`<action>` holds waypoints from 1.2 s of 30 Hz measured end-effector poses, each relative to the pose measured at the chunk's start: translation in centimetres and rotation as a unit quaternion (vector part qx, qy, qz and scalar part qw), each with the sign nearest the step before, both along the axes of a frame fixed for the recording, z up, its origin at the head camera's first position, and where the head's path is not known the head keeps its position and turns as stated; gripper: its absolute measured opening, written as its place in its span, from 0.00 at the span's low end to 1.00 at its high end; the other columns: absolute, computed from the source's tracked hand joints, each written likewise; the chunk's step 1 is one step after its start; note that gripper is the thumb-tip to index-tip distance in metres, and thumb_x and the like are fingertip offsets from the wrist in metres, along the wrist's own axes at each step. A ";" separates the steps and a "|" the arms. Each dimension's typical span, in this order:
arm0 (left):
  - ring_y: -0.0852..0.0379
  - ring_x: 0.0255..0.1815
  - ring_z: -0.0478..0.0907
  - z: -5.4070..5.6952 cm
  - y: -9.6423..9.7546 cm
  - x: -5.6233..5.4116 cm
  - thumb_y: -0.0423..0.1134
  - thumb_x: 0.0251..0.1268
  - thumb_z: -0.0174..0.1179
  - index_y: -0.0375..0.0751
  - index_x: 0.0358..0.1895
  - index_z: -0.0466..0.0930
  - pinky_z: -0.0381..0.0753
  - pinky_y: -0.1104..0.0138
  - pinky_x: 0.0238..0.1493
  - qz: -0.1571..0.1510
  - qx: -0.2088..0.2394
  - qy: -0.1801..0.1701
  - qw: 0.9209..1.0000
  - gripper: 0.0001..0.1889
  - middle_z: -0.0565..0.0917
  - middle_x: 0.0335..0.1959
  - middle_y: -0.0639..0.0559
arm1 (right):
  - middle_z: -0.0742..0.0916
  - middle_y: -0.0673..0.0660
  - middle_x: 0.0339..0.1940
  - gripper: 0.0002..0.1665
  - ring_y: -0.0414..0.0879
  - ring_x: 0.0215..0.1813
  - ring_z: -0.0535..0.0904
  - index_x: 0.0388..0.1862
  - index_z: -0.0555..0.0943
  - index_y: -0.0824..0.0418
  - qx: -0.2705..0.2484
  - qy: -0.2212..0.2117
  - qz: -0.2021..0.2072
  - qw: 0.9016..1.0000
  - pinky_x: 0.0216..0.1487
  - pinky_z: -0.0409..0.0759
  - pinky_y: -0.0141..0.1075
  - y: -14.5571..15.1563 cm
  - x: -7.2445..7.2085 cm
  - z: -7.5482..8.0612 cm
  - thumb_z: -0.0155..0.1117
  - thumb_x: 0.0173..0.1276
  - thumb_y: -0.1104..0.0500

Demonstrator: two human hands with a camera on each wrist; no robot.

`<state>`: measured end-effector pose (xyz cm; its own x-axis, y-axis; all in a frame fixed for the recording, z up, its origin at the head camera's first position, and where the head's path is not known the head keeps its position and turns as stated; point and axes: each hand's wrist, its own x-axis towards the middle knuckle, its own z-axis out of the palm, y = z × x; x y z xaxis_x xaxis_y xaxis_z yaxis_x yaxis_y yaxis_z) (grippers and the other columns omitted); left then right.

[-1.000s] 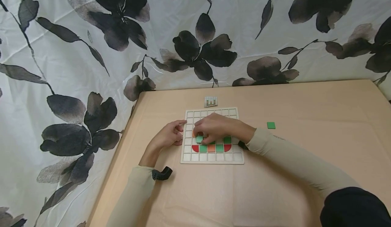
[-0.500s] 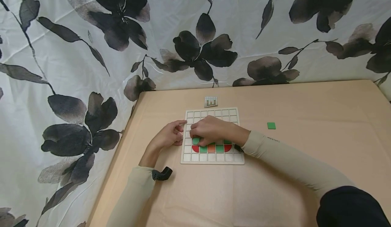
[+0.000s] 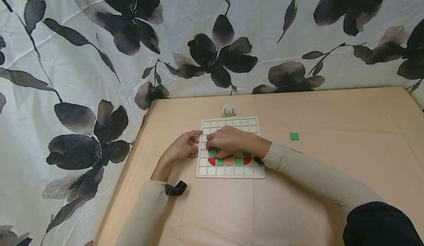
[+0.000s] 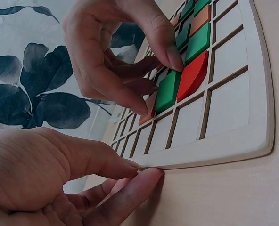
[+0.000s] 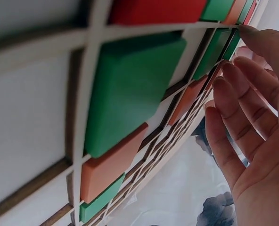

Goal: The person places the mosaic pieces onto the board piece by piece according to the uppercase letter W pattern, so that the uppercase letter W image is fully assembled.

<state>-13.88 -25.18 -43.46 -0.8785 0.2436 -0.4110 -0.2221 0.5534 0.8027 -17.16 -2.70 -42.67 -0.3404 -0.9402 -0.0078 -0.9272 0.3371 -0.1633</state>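
Note:
A white grid board [image 3: 230, 175] lies on the table, partly filled with green, orange and red tiles. My right hand [image 3: 232, 139] reaches over it from the right. Its thumb and a finger touch opposite sides of a green square tile [image 4: 168, 92] sitting in the grid. Beside that tile are a red tile [image 4: 194, 75] with a curved side and an orange tile [image 4: 148, 109]. My left hand [image 3: 181, 147] is at the board's left edge; thumb and fingertip touch the rim. Part of the pattern is hidden under the right hand.
A loose green square tile [image 3: 294, 136] lies on the table right of the board. Behind the board is a small card [image 3: 229, 110] with a grid printed on it. A floral cloth [image 3: 185, 18] hangs along the table's back and left edges.
One second ago the green tile was tilted in my right fingers; it then settled into the grid at the left as the hand shifted slightly left. The left hand has stayed in place.

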 end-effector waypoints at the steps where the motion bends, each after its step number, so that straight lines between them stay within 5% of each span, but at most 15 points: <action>1: 0.53 0.36 0.74 0.0 0.0 0.0 0.18 0.65 0.54 0.45 0.75 0.67 0.85 0.64 0.34 0.001 0.001 -0.001 1.000 0.35 0.71 0.48 0.42 | 0.80 0.44 0.37 0.14 0.37 0.28 0.74 0.47 0.86 0.48 -0.001 0.000 0.000 1.000 0.27 0.76 0.33 0.0 0.0 0.0 0.69 0.64 0.47; 17: 0.53 0.36 0.74 0.1 0.2 0.0 0.18 0.64 0.53 0.44 0.75 0.67 0.86 0.63 0.34 -0.001 0.002 -0.002 1.000 0.35 0.70 0.48 0.41 | 0.81 0.43 0.36 0.12 0.36 0.30 0.74 0.43 0.85 0.48 -0.011 0.006 -0.005 1.000 0.30 0.77 0.32 0.4 0.0 -0.1 0.71 0.67 0.44; 36: 0.51 0.39 0.75 0.2 0.3 0.1 0.17 0.64 0.54 0.47 0.75 0.67 0.86 0.64 0.35 0.016 -0.001 -0.007 1.000 0.37 0.70 0.50 0.42 | 0.84 0.46 0.36 0.18 0.37 0.35 0.75 0.50 0.86 0.52 -0.039 -0.069 -0.065 0.995 0.34 0.74 0.32 5.4 -0.3 0.9 0.70 0.68 0.43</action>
<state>-13.80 -24.90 -43.29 -0.8803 0.2142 -0.4233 -0.2507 0.5475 0.7984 -17.48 2.68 -41.75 -0.4600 -0.8879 0.0077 -0.8434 0.4342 -0.3164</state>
